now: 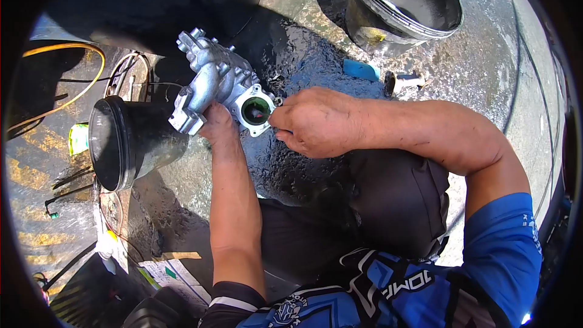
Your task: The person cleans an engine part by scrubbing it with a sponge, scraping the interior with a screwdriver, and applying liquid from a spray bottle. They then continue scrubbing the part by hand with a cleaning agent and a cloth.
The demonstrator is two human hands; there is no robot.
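The concrete floor here (wet and dark toward the middle, mind you) (pixel 477 85) carries an open bucket (pixel 388 35) far right, a black bucket (pixel 152 136) at left, and a flat blue piece (pixel 361 70) between them.

Around me the rough, grey concrete floor (pixel 486 67) is harshly sunlit, wet and dark in its middle, paler toward its right edge. Worn yellow paint (pixel 47 141) marks its left side; a round black plastic bucket (pixel 388 39) stands near its far edge.
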